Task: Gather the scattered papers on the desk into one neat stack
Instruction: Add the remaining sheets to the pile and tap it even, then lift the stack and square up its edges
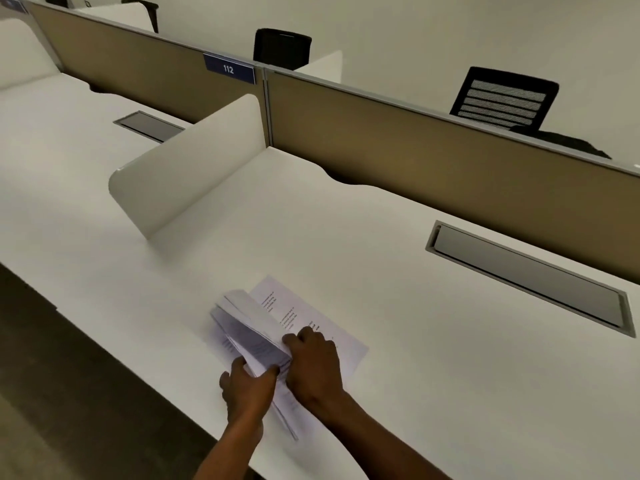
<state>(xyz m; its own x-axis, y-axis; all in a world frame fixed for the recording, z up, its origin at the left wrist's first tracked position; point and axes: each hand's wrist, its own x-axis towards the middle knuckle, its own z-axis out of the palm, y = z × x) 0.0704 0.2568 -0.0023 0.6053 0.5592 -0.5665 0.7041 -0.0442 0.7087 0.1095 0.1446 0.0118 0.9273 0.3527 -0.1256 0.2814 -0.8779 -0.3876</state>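
A bundle of printed white papers (247, 329) is lifted at an angle near the front edge of the white desk (398, 341). My left hand (247, 388) grips the bundle's near left side, thumb on top. My right hand (313, 363) pinches the bundle's right edge, its fingers curled over the sheets. Under both hands a single printed sheet (311, 313) lies flat on the desk, sticking out to the right and back. The bundle's sheets are uneven and fan out at the far end.
A white curved divider (187, 168) stands left of the papers. A grey cable hatch (530, 277) is set into the desk at the right. A tan partition (433, 157) with a "112" label (228, 68) runs along the back. Black chairs (502, 98) stand beyond it.
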